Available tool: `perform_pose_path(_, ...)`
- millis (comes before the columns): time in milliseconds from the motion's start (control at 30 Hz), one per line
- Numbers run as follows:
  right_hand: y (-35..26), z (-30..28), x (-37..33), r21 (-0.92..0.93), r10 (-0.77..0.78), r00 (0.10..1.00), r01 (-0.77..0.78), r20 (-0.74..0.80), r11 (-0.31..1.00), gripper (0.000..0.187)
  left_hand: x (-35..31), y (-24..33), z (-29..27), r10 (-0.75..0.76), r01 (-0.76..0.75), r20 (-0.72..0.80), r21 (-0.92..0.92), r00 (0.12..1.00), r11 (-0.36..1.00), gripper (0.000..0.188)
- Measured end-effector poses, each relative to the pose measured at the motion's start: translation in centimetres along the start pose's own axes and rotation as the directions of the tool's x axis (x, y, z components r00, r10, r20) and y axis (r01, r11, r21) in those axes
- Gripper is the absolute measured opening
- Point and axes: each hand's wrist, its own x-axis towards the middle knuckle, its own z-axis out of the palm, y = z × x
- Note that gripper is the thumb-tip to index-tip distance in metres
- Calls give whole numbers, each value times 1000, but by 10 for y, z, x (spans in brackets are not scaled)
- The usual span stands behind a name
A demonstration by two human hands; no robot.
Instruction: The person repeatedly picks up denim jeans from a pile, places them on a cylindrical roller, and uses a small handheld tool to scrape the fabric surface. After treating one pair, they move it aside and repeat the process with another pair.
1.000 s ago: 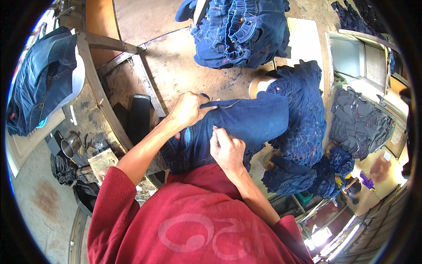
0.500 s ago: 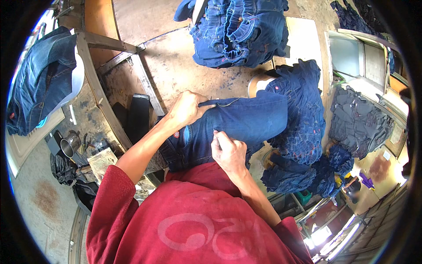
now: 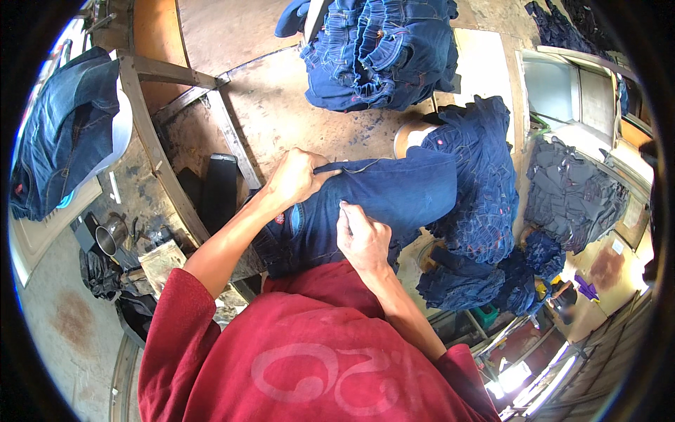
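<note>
A pair of dark blue jeans [image 3: 401, 186] lies across in front of me, waist end at the left and a leg running to the right. My left hand [image 3: 297, 176] pinches the far edge of the denim between thumb and fingers. From that grip a loose pale thread [image 3: 362, 167] trails rightward along the edge. Just above the near part of the leg, my right hand [image 3: 365, 239] is closed in a pinch, thumb and forefinger pressed together. Whatever is between those fingertips is too small to make out. A small red tag [image 3: 280, 219] shows near the waist, below my left wrist.
A heap of elastic-waisted jeans [image 3: 380, 56] lies at the far side of the worn wooden table [image 3: 281, 91]. More crumpled denim [image 3: 481, 183] hangs at the right, beside dark grey garments [image 3: 573, 190]. A wooden frame [image 3: 165, 169], a metal cup [image 3: 109, 235] and other jeans [image 3: 63, 133] are at the left.
My right hand has risen slightly away from me over the denim, keeping its pinch. My left hand keeps its hold on the edge. The whole view has shifted a little.
</note>
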Motion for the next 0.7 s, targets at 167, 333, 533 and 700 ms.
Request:
perform_pose_path(167,1,0,-1,-114,-58,997,63,42,992,9,-1,0,2,-41,41,-6,-33,999,999,25)
perform_pose_path(333,4,2,-1,-44,-12,1000,13,5,999,9,-1,-2,2,-69,69,18,14,997,998,25)
perform_pose_path(533,4,4,-1,-31,-1,1000,0,-13,1000,9,-1,-2,2,-40,40,3,-8,999,999,23)
perform_pose_path(700,3,3,-1,-115,-14,1000,16,14,993,9,0,0,1,-25,25,-9,-25,1000,999,25)
